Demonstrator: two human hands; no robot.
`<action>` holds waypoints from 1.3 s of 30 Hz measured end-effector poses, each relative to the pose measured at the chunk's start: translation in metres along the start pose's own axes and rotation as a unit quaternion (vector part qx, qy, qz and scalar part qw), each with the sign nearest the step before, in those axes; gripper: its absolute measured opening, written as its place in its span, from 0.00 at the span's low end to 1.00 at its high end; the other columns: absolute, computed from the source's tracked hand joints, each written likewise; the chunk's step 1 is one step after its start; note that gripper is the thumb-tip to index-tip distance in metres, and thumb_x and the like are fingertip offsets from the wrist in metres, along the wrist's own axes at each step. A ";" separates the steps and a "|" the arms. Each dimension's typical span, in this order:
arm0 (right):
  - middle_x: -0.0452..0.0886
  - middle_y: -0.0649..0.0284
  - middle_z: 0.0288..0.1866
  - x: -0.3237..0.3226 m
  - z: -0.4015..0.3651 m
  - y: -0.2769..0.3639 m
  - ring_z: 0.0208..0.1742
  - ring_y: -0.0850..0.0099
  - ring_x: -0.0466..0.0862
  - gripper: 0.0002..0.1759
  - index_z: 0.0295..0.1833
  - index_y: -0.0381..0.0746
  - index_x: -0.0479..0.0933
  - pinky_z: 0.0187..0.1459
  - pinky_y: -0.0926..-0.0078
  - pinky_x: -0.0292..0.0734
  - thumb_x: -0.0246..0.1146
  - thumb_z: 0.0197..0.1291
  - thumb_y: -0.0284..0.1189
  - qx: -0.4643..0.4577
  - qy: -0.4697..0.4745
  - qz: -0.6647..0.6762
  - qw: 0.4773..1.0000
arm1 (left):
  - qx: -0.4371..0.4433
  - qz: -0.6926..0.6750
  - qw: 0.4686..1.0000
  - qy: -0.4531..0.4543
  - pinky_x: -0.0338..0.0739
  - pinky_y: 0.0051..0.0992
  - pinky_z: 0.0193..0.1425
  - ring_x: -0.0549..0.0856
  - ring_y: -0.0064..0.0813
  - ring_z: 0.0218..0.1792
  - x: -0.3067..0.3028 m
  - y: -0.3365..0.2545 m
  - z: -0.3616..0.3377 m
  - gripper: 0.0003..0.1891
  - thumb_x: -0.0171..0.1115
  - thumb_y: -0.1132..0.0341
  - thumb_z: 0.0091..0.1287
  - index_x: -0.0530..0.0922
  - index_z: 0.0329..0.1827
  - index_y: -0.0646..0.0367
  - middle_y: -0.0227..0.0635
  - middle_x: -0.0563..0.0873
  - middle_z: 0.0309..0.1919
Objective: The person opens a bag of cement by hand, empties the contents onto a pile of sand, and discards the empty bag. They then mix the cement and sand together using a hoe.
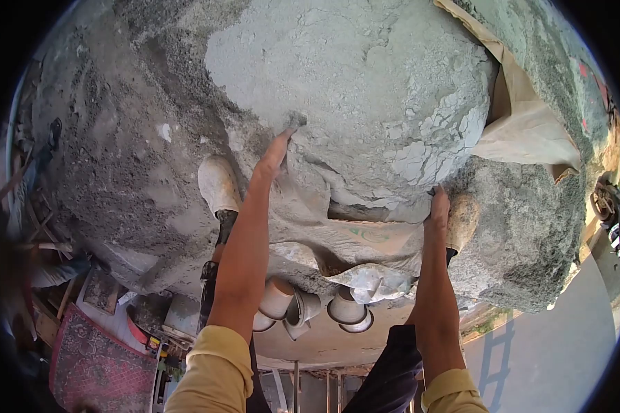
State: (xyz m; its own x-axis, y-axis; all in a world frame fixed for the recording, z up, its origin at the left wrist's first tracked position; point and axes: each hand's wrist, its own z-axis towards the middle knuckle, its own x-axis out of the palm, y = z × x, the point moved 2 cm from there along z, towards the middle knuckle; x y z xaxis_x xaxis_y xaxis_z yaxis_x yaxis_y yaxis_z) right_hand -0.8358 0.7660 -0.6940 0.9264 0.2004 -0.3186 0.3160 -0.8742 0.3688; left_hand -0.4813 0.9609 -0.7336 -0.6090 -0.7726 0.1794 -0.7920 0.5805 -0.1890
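A torn paper sack (386, 237) with a green print lies under a heap of pale grey powder (351, 82) that looks like cement. My left hand (277, 153) reaches to the sack's left corner, its fingers closed and the tips coated in grey dust. At the opposite corner, my right hand (440, 204) is closed on the sack's edge beside the heap. Cracked lumps of powder lie close to the right hand. Between the hands, the mouth of the sack gapes in a dark slot. The fingertips of both hands are partly hidden.
My dusty shoes (218, 184) stand either side of the sack on dark sand (131, 158). Brown paper (527, 134) sticks up at the right of the heap. Several buckets (303, 308) and crumpled plastic (375, 281) lie nearer my body. A patterned rug (100, 361) is at lower left.
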 end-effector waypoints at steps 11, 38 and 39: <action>0.76 0.59 0.51 0.026 -0.022 0.032 0.51 0.64 0.76 0.24 0.57 0.35 0.68 0.53 0.68 0.72 0.43 0.63 0.40 0.009 0.089 0.106 0.990 | -0.066 0.139 0.988 0.020 0.54 0.41 0.67 0.62 0.42 0.66 0.021 -0.037 0.017 0.33 0.29 0.49 0.65 0.58 0.68 0.61 0.49 0.64 0.64; 0.74 0.56 0.54 0.030 -0.104 -0.017 0.53 0.65 0.72 0.31 0.61 0.30 0.66 0.59 0.71 0.62 0.35 0.68 0.46 -0.045 -0.001 -0.139 0.989 | -0.009 -0.128 0.991 0.032 0.71 0.29 0.57 0.78 0.35 0.51 -0.028 0.058 -0.114 0.30 0.33 0.48 0.67 0.67 0.59 0.65 0.45 0.78 0.51; 0.73 0.57 0.54 0.030 -0.110 -0.018 0.52 0.67 0.72 0.32 0.61 0.31 0.66 0.56 0.72 0.63 0.39 0.67 0.47 -0.049 0.008 -0.168 0.985 | -0.013 -0.129 0.991 0.032 0.71 0.29 0.57 0.78 0.35 0.51 -0.036 0.067 -0.113 0.30 0.33 0.48 0.67 0.67 0.59 0.65 0.45 0.78 0.51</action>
State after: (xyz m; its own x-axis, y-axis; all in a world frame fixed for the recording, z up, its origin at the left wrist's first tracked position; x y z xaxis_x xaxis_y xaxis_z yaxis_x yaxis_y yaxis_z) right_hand -0.7911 0.8362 -0.6144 0.7688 0.4785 -0.4243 0.6230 -0.7104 0.3275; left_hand -0.5172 1.0565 -0.6433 -0.3871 -0.8784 0.2802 -0.9220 0.3730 -0.1043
